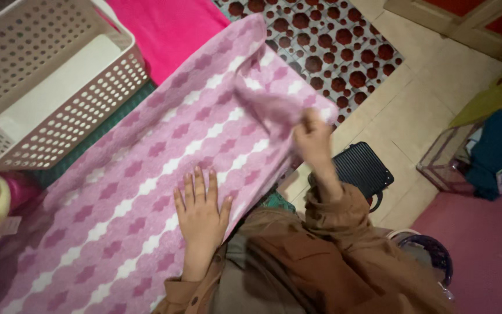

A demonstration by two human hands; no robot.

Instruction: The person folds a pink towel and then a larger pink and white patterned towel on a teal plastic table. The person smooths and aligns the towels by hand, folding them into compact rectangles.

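At the centre of the scene, I see the left hand (200, 210) lying flat on the pink patterned towel (146, 174), fingers straight and slightly spread, palm pressing the cloth down. The right hand (312, 139) is pinched shut on a corner of the same towel, lifting it up and over the spread part. That raised corner is blurred, so I cannot make out the exact grip. The towel runs from the near left to the far centre, over a green mat (97, 136). A white perforated basket (47, 87) stands at the far left, cut off by the frame edge, with a bright pink cloth (164, 29) beside it. To the right I see a tiled floor (419, 87), a red-dotted mat (332, 40) and a black ribbed case (364, 168).
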